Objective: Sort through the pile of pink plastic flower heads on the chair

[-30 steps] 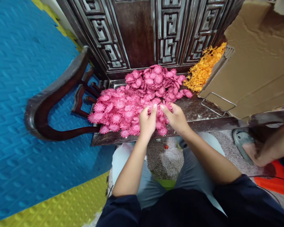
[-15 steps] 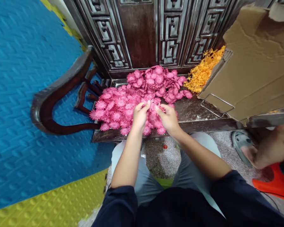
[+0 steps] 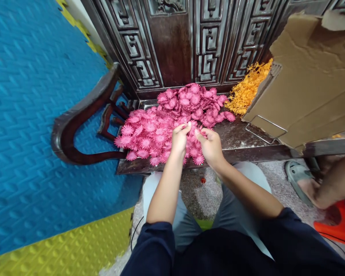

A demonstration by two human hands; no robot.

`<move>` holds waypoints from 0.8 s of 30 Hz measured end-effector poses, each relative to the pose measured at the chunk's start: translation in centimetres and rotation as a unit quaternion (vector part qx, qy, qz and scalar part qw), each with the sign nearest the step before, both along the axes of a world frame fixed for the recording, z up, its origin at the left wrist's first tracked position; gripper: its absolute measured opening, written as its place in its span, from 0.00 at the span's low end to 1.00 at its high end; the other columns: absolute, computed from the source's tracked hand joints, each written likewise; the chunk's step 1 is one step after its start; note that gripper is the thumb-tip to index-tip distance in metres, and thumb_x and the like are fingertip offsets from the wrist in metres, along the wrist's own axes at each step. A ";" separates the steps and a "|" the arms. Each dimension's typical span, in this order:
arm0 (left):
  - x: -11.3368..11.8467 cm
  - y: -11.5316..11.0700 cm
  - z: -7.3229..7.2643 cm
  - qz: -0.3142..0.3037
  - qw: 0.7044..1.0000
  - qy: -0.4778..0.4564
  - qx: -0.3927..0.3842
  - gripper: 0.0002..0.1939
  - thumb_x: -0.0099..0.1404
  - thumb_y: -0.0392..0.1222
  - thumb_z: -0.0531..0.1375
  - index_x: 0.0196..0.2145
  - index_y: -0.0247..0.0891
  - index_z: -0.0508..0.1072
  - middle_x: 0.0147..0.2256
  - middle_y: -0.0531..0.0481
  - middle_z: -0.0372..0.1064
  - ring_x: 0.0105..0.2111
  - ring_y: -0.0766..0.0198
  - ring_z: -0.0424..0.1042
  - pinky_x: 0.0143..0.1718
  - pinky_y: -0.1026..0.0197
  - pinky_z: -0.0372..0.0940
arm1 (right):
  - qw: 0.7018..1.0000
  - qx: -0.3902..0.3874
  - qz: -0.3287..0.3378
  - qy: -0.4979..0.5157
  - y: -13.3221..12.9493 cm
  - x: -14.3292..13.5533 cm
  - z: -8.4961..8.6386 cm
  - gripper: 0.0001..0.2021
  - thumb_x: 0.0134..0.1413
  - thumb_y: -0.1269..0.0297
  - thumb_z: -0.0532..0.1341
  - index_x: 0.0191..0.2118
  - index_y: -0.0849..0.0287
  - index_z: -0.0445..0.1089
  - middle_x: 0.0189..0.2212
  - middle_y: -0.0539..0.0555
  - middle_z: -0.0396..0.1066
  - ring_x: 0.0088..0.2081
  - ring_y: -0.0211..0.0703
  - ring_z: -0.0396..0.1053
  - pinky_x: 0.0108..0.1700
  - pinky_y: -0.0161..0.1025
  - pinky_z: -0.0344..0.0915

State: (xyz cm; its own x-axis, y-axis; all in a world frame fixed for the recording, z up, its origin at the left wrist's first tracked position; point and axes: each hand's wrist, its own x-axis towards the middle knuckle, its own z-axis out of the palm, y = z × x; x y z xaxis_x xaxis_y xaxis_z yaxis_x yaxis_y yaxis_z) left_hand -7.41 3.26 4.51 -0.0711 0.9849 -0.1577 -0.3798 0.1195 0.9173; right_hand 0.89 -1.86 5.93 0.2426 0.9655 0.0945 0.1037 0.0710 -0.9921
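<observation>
A heap of pink plastic flower pieces (image 3: 149,132) with thin pointed petals lies on the dark wooden bench seat (image 3: 232,135). My left hand (image 3: 180,138) is over the right part of the heap, thumb and fingers pinched together with pink showing at the tips. Close beside it, my right hand (image 3: 211,145) is also closed in a pinch, with pink between its fingertips. The small pieces they grip blend into the heap behind, so their exact outlines are hard to make out.
Orange plastic pieces (image 3: 241,96) are piled behind a large cardboard sheet (image 3: 310,84) at the right. A curved wooden armrest (image 3: 71,115) borders the left. Carved panels (image 3: 175,50) rise behind. Another person's foot in a grey clog (image 3: 299,178) is at the right.
The view has shifted a little, so the scene sits slightly farther right and lower. Both hands keep their pinch at nearly the same place over the heap.
</observation>
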 end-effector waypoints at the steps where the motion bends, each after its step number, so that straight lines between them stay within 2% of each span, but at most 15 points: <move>1: 0.3 0.1 0.1 -0.002 1.000 -0.007 0.000 0.17 0.50 0.39 0.65 0.14 0.34 0.61 0.16 0.58 0.51 0.19 0.74 0.51 0.25 0.67 0.50 | 1.000 0.002 -0.009 -0.009 -0.1 0.0 0.2 0.14 0.49 0.61 0.56 0.18 0.58 0.54 0.16 0.44 0.49 0.20 0.31 0.46 0.25 0.34 0.44; 6: 0.8 0.2 0.6 0.002 0.999 -0.031 -0.010 0.13 0.51 0.36 0.64 0.16 0.34 0.64 0.18 0.58 0.55 0.20 0.74 0.53 0.27 0.67 0.52 | 0.998 0.018 -0.030 -0.059 -0.3 0.1 1.1 0.15 0.50 0.62 0.55 0.17 0.58 0.53 0.15 0.44 0.48 0.21 0.31 0.46 0.26 0.34 0.44; 13: 1.3 0.4 0.1 0.009 0.998 -0.060 0.008 0.11 0.51 0.34 0.64 0.17 0.34 0.66 0.19 0.57 0.58 0.21 0.74 0.55 0.27 0.67 0.52 | 0.997 0.034 -0.036 -0.054 -0.7 0.2 0.8 0.16 0.51 0.62 0.55 0.18 0.58 0.51 0.16 0.44 0.47 0.21 0.31 0.45 0.26 0.34 0.44; 20: 2.7 0.2 0.1 0.044 0.995 -0.083 0.033 0.13 0.50 0.38 0.64 0.16 0.34 0.64 0.19 0.58 0.55 0.21 0.74 0.53 0.27 0.67 0.51 | 0.997 0.043 -0.044 -0.045 0.0 0.4 0.9 0.14 0.50 0.62 0.55 0.18 0.58 0.53 0.16 0.44 0.48 0.21 0.31 0.46 0.25 0.35 0.45; 22: 2.5 0.3 -0.2 0.043 0.996 -0.081 0.025 0.12 0.50 0.38 0.65 0.18 0.34 0.64 0.20 0.57 0.57 0.22 0.74 0.55 0.28 0.67 0.51 | 0.997 0.039 -0.046 -0.048 -0.4 0.2 1.2 0.14 0.50 0.62 0.55 0.18 0.58 0.53 0.16 0.44 0.49 0.21 0.32 0.46 0.26 0.35 0.45; 24: 1.3 0.9 -0.5 0.066 0.996 -0.055 0.005 0.12 0.52 0.40 0.64 0.19 0.35 0.64 0.20 0.57 0.56 0.22 0.73 0.55 0.27 0.66 0.51 | 0.998 0.038 -0.038 -0.043 -1.8 -0.5 1.9 0.14 0.50 0.62 0.55 0.18 0.57 0.53 0.16 0.45 0.50 0.21 0.33 0.47 0.26 0.35 0.46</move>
